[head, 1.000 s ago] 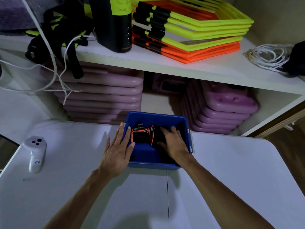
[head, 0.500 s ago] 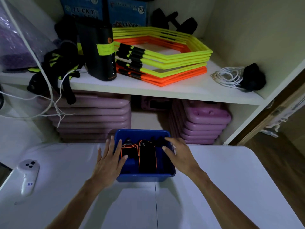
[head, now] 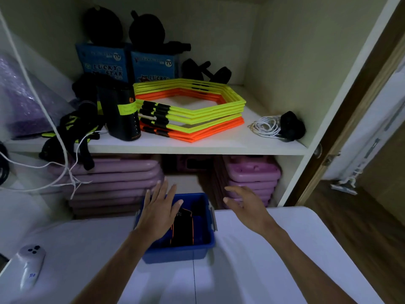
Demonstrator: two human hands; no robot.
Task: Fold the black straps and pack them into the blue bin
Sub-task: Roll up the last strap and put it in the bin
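Blue plastic bin (head: 175, 252) on white table (head: 252, 260) holds folded black orange-trimmed straps (head: 183, 229). Left hand (head: 158, 213) above bin, right hand (head: 248, 207) beside; fingers spread, gripping nothing.

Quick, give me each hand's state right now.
Left hand: open, fingers spread above the blue bin, holding nothing.
Right hand: open, fingers spread, to the right of the bin, holding nothing.

Dim room, bluish cast. Light falls from above front: shelf (head: 197, 145) top bright, space under it dark. Arms throw soft shadows on table (head: 252, 270). Both hands slightly motion-blurred. Wide-angle bend at edges; corners murky w/ noise.
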